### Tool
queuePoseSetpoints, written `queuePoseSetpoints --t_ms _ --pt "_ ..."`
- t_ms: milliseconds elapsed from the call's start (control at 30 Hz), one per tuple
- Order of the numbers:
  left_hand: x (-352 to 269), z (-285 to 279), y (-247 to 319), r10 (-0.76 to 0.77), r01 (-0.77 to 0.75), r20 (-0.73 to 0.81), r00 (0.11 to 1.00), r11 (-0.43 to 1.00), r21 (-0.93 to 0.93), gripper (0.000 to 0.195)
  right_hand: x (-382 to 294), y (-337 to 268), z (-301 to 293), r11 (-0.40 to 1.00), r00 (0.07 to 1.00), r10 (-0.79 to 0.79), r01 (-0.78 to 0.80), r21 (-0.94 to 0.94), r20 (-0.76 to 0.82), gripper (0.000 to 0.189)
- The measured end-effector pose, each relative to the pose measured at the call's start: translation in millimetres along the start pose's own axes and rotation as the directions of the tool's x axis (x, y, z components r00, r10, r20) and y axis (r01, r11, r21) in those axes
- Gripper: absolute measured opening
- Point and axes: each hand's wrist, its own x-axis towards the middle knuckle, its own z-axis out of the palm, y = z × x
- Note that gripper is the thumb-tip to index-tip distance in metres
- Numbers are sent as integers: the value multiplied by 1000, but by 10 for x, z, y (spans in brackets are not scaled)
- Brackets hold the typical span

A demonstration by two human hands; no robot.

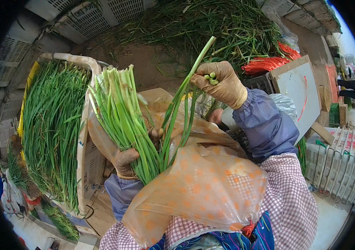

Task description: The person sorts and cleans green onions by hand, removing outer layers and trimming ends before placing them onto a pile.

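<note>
My left hand point(127, 159), in a stained glove, is closed around a thick bunch of green garlic shoots or similar long leafy stalks point(124, 115), pale cut ends upward. My right hand point(219, 82), in a tan glove, grips a few more stalks near their pale ends; one stalk point(203, 54) sticks up past the fingers, and short cut ends show in the fist. The leaves of those stalks hang down to the bunch at the left hand. A clear plastic apron with orange dots point(196, 187) covers my lap below the hands.
A pale plastic crate point(82, 150) packed with green stalks point(55, 131) stands at the left. Loose greens point(227, 28) lie heaped on the ground ahead. Red plastic twine point(265, 65) and a white board point(296, 90) are at the right, beyond them stacked crates point(337, 165). Slatted crates point(90, 22) line the back left.
</note>
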Motion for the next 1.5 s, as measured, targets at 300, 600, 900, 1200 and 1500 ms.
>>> queuePoseSetpoints --t_ms 300,600,900,1200,1500 --pt "450 572 65 252 -236 -39 967 943 233 72 230 -343 56 999 981 -34 26 45 193 14" --pt "535 496 148 29 9 -125 992 956 294 61 405 -353 83 999 976 22 -30 38 218 12" --pt "483 227 152 -14 57 -217 976 979 197 60 831 230 -798 833 631 -534 283 -474 -562 13" --pt "505 379 143 -70 94 -210 975 990 104 58 625 -139 -30 973 991 118 -104 207 -59 33" --pt "428 331 133 -61 88 -164 985 983 163 53 523 -179 -210 852 962 222 -272 448 162 18"
